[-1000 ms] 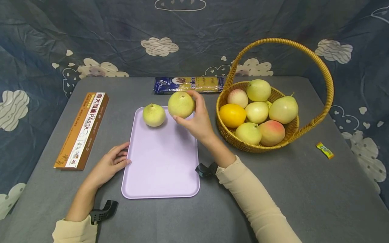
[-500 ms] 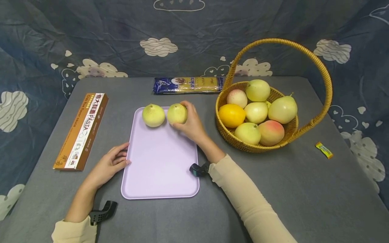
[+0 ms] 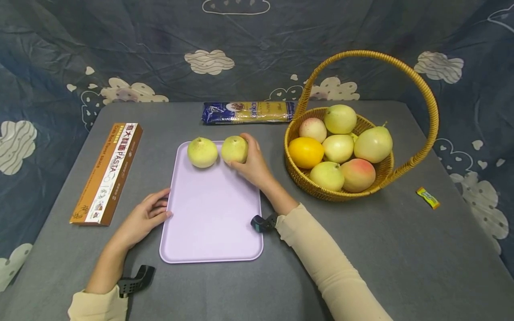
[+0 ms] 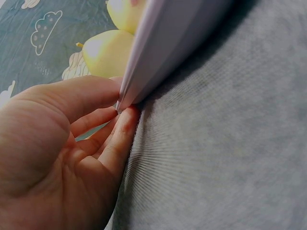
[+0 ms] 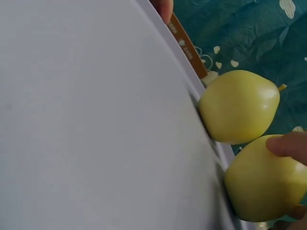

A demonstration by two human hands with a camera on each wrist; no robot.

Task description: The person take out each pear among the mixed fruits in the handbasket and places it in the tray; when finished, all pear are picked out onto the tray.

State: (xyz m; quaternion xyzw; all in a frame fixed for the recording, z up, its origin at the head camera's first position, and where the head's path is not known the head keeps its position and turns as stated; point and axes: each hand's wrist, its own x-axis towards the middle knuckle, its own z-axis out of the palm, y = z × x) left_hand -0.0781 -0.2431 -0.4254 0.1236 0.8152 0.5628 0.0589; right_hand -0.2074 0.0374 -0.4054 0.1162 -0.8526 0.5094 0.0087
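The right hand grips a round yellow-green pear, ahead and right of the left hand pinching a rectangular lilac tray.

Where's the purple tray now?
In the head view, the tray lies on the table, right of the pasta box and left of the basket, with the left hand touching its left edge.

Place: screened, room type unclear | cloud-print cloth on three sides | grey table
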